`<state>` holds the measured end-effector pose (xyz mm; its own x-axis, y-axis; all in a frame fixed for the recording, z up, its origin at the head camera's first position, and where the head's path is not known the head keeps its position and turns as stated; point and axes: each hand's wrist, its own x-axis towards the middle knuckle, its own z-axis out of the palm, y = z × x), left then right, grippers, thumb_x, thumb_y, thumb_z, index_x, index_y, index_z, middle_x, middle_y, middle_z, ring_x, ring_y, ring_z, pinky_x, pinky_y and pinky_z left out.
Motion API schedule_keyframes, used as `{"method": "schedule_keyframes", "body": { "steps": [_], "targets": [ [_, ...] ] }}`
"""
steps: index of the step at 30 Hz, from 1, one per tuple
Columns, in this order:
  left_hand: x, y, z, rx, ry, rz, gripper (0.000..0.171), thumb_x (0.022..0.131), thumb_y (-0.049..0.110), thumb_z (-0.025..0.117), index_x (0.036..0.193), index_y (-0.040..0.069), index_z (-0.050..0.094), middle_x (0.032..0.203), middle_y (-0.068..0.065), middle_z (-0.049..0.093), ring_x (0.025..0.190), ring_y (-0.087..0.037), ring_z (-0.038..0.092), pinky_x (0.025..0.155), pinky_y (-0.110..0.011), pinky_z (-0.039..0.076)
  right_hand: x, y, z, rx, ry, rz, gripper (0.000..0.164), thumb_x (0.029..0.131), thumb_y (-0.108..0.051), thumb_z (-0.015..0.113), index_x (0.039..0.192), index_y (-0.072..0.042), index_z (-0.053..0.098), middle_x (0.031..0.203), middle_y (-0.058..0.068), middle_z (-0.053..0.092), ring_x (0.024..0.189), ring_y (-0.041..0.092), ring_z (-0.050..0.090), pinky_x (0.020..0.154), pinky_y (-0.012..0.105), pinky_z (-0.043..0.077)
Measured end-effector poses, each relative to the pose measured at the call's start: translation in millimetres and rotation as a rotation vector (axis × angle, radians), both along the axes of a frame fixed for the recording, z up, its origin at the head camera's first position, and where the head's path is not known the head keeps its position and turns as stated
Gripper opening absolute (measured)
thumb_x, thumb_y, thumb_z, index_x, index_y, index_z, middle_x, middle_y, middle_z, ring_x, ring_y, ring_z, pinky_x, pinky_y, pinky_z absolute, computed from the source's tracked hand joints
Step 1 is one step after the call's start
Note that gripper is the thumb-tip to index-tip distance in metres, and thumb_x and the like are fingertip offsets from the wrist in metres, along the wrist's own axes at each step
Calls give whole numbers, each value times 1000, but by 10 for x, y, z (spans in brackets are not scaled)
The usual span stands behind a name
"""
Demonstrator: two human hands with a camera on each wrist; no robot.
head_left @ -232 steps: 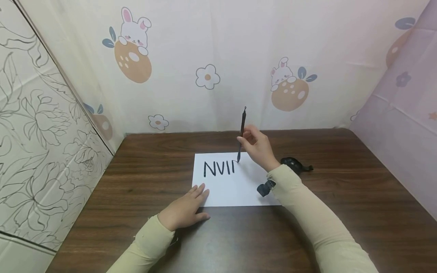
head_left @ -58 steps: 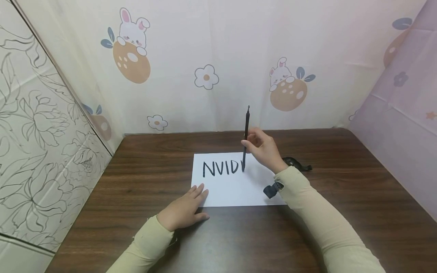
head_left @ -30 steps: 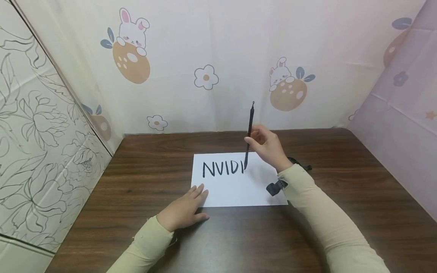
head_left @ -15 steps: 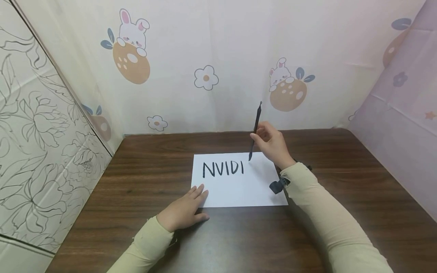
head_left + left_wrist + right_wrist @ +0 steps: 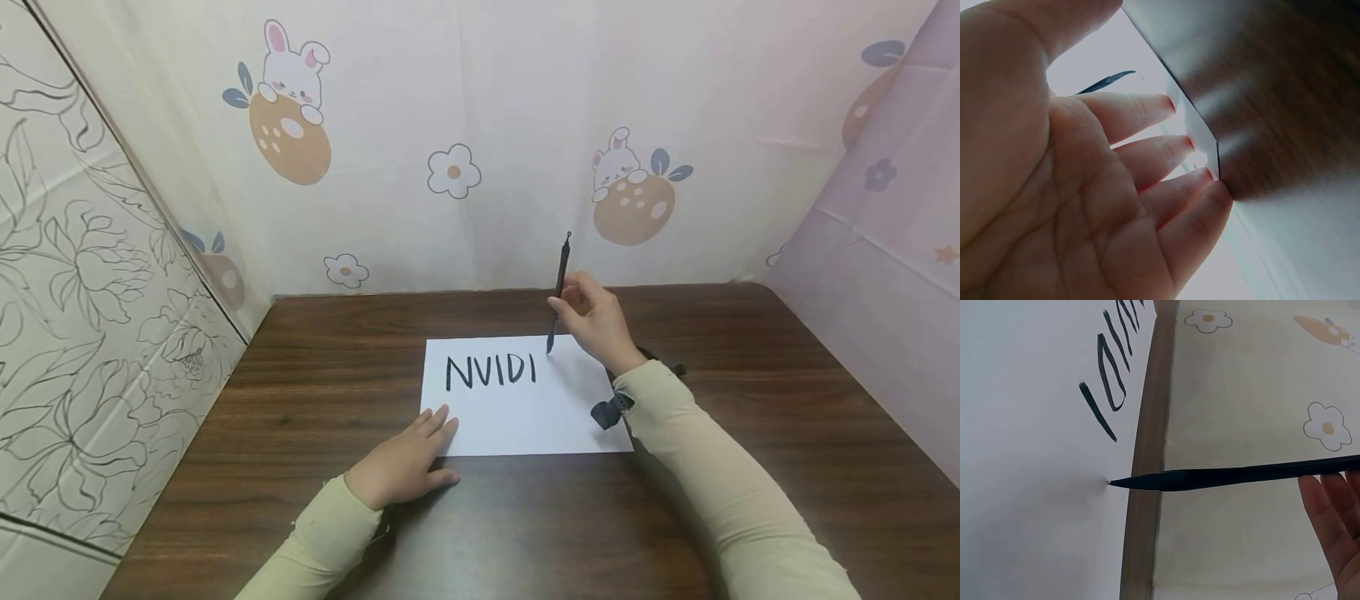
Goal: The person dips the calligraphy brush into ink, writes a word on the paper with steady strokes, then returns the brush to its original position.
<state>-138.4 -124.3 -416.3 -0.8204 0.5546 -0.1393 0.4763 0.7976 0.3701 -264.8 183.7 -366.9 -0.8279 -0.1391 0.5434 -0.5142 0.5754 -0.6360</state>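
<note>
A sheet of white paper lies on the brown table, with "NVIDI" brushed in black along its upper half. Between thumb and fingertips, my right hand pinches a slim black calligraphy brush, held nearly upright. In the right wrist view the tip of the brush is at the paper's surface, just past the last stroke; whether it presses cannot be told. My left hand rests with spread fingers on the sheet's lower left corner. From the left wrist view, fingertips touch the paper near its edge.
A black object, mostly hidden behind my right forearm, sits right of the paper. A dark wrist device hangs at my right cuff. Behind the wooden table hangs a printed curtain; a floral panel stands at the left.
"NVII" has become "NVIDI" since the oldest frame. After the last downstroke, the brush rose and moved right to a spot beyond it. My left hand stayed in place.
</note>
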Motion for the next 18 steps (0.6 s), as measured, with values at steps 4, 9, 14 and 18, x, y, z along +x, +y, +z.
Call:
{"method": "schedule_keyframes", "body": {
  "steps": [4, 9, 14, 18],
  "targets": [
    [1, -2, -2, 1, 3, 0, 73, 91, 36, 68, 148, 1, 40, 159, -20, 30, 146, -42, 27, 117, -52, 31, 13, -16, -5, 0, -4, 5, 21, 94, -15, 66, 112, -9, 58, 93, 9, 66, 80, 20, 63, 69, 24, 53],
    [2, 0, 5, 2, 0, 3, 73, 91, 37, 68, 148, 1, 39, 159, -19, 30, 146, -42, 27, 117, -52, 31, 26, -36, -9, 5, -5, 12, 20, 94, -16, 66, 112, -9, 59, 93, 10, 66, 81, 20, 62, 70, 27, 52],
    [2, 1, 11, 2, -1, 3, 73, 91, 36, 68, 148, 1, 40, 159, -20, 30, 146, -42, 27, 117, -53, 31, 42, -43, -5, 8, -24, 23, 21, 95, -16, 65, 114, -10, 59, 94, 9, 66, 83, 20, 62, 72, 29, 52],
    [3, 3, 18, -1, -1, 4, 73, 91, 36, 68, 148, 1, 40, 159, -19, 30, 146, -42, 28, 117, -52, 32, 45, -48, -7, 14, -35, 34, 21, 95, -17, 64, 115, -9, 59, 95, 10, 66, 83, 20, 62, 72, 27, 52]
  ]
}}
